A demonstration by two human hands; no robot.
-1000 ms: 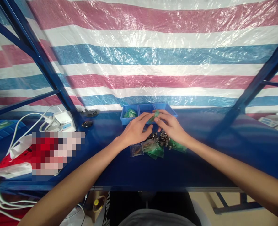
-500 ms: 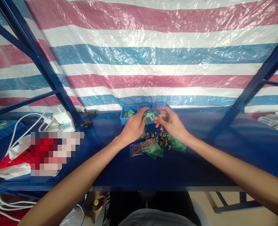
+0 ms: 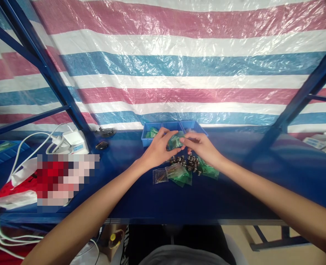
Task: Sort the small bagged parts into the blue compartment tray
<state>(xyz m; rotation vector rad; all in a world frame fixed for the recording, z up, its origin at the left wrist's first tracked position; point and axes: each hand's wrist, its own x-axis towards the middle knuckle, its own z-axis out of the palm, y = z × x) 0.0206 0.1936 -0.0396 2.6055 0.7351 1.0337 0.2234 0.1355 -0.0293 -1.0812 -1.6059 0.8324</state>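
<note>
My left hand (image 3: 158, 149) and my right hand (image 3: 203, 148) meet over the blue bench, both pinching a small green plastic bag (image 3: 176, 140) held between them just in front of a blue divided tray (image 3: 152, 129). Below the hands lies a heap of small dark metal parts (image 3: 185, 162). Beside the heap rest more green bags (image 3: 183, 176) and a clear bag (image 3: 160, 176) with small parts in it.
White cables and a power adapter (image 3: 73, 140) lie at the left, with a red and white bag (image 3: 19, 184) nearer me. Blue frame struts (image 3: 49, 77) rise on both sides. A striped tarp (image 3: 179, 66) closes the back.
The green bag was lifted from the heap toward the tray. My right hand, open-fingered half a second ago, has closed on the bag's right edge.
</note>
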